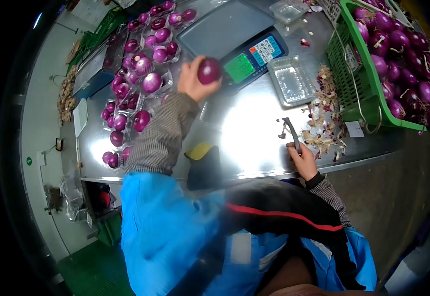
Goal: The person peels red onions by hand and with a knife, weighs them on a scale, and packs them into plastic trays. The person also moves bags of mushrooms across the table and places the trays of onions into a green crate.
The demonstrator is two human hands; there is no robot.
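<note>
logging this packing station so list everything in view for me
table: one, steel, centre
scale: one, grey with green display, back centre
packed onions: many, purple, in clear wrap at table left
crate: one, green, table right, full of purple onions
trays: two, clear, right of the scale
peel scraps: pile, pale, beside the crate
onion: one, purple, in left hand by the scale
knife: one, dark, in right hand at table edge
left hand: one, grips the onion
right hand: one, holds the knife

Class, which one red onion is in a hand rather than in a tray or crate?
The onion in the left hand, held beside the scale. The others lie packed on the table or piled in the green crate.
</note>
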